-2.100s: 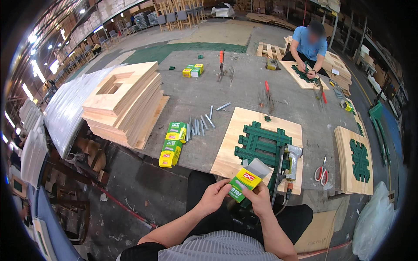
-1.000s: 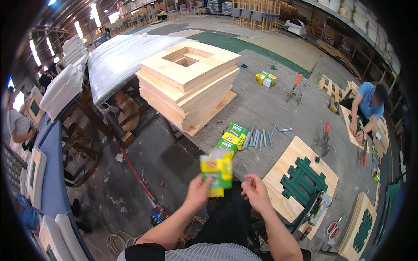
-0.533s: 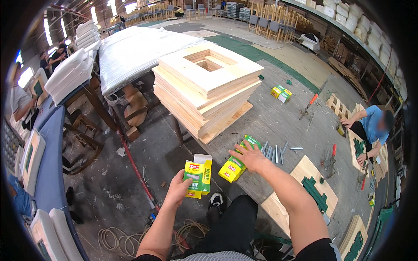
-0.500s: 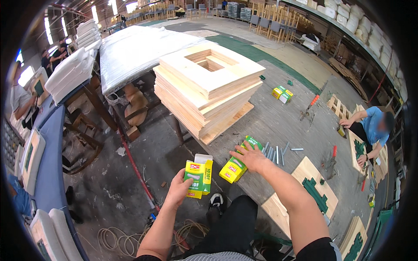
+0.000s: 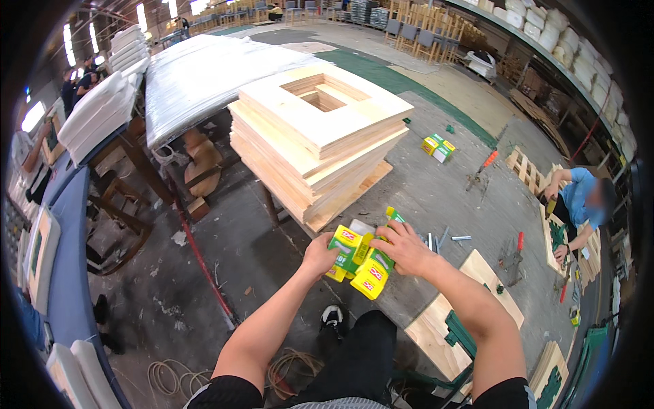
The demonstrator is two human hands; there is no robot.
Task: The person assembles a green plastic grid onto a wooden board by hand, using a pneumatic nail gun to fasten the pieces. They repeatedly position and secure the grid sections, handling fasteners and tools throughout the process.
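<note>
The left hand (image 5: 319, 255) clamped a yellow-and-green cardboard box (image 5: 345, 249); the right hand (image 5: 403, 247) closed its grip on two similar boxes (image 5: 371, 276), all touching, below the stacked pale wooden frames (image 5: 320, 136).

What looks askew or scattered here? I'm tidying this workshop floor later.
The stack of square wooden frames is uneven, its layers skewed and overhanging. Loose metal pieces lie scattered on the concrete, beside the yellow-green boxes that the left hand and right hand hold.

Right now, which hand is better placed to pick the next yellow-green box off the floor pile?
Probably the right hand: it rests on the floor boxes, while the left hand is closed around its own box.
</note>
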